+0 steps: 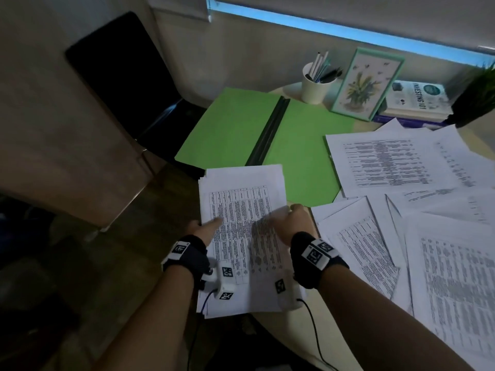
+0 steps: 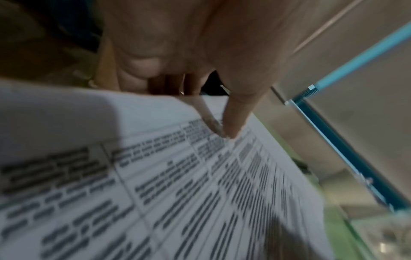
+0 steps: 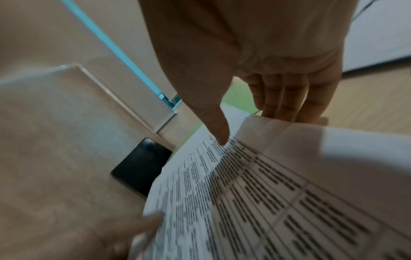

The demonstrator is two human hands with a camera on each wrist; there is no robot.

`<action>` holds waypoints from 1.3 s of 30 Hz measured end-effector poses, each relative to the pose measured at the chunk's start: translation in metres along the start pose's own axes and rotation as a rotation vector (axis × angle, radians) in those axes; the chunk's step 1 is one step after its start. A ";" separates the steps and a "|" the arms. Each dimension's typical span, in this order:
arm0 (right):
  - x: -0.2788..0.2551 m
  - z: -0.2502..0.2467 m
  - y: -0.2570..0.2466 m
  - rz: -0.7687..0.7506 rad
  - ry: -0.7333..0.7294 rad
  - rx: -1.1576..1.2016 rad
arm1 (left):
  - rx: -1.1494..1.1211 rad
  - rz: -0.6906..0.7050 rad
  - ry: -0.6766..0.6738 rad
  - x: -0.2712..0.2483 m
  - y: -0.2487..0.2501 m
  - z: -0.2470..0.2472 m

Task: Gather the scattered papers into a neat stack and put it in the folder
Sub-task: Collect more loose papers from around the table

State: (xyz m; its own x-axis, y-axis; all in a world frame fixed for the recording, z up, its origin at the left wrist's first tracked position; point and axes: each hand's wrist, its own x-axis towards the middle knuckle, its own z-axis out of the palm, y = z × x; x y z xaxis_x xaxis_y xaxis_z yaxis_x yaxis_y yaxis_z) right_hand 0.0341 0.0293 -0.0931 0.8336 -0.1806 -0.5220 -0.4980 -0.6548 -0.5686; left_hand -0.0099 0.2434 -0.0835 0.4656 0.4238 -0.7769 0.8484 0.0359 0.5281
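The pale round table (image 1: 334, 341) carries everything here, with a black chair (image 1: 126, 76) standing off its far left edge. Spread open across the table's far left is the green folder (image 1: 300, 145), dark spine up the middle, both leaves bare apart from where sheets overlap its near and right edges. To the right, the scattered papers (image 1: 396, 162) lie fanned and overlapping, well over a half dozen sheets of printed tables covering the right half of the table. Along the back edge stand a potted plant (image 1: 479, 95) at far right, a couple of stacked books (image 1: 417, 99), a green-framed picture (image 1: 367, 84) leaning upright against them, and a white cup of pens (image 1: 316, 84).

Front and centre, the gathered stack (image 1: 243, 210) is held at the table's near left edge, its far end overlapping the folder's near edge. The left hand (image 1: 207, 227) grips the stack's left edge, thumb on top, fingers curled beneath. The right hand (image 1: 294, 219) clamps the right edge the same way, thumb on the page, fingers under. The two hands sit apart, one at each side of the stack.
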 end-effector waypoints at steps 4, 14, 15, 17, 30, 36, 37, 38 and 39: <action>0.011 0.013 -0.001 0.096 -0.114 0.079 | 0.109 0.078 0.124 0.008 -0.003 0.004; -0.042 -0.030 -0.033 -0.109 0.025 0.741 | 0.033 0.528 0.096 -0.057 0.037 -0.017; -0.048 -0.041 -0.037 -0.154 0.019 0.862 | -0.001 0.604 0.077 -0.067 0.043 -0.022; -0.061 -0.063 -0.049 -0.274 0.019 0.961 | -0.109 0.735 0.008 -0.089 0.059 -0.029; -0.095 -0.107 -0.037 -0.561 0.231 0.684 | -0.220 0.936 -0.111 -0.124 0.065 -0.009; -0.104 -0.121 -0.049 -0.567 0.340 0.773 | -0.258 1.059 0.008 -0.142 0.081 -0.003; -0.105 -0.125 -0.051 -0.567 0.343 0.800 | -0.275 1.089 0.014 -0.146 0.083 -0.004; -0.105 -0.127 -0.051 -0.568 0.341 0.821 | -0.280 1.114 0.020 -0.147 0.083 -0.004; -0.105 -0.128 -0.049 -0.571 0.339 0.824 | -0.278 1.129 0.014 -0.148 0.082 -0.004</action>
State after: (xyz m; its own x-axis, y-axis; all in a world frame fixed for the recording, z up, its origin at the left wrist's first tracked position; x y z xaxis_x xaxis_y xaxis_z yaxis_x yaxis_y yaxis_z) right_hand 0.0019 -0.0134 0.0710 0.9553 -0.2813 0.0913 0.0864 -0.0299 -0.9958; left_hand -0.0104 0.1872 0.0759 0.9174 0.3514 0.1868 -0.1328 -0.1723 0.9761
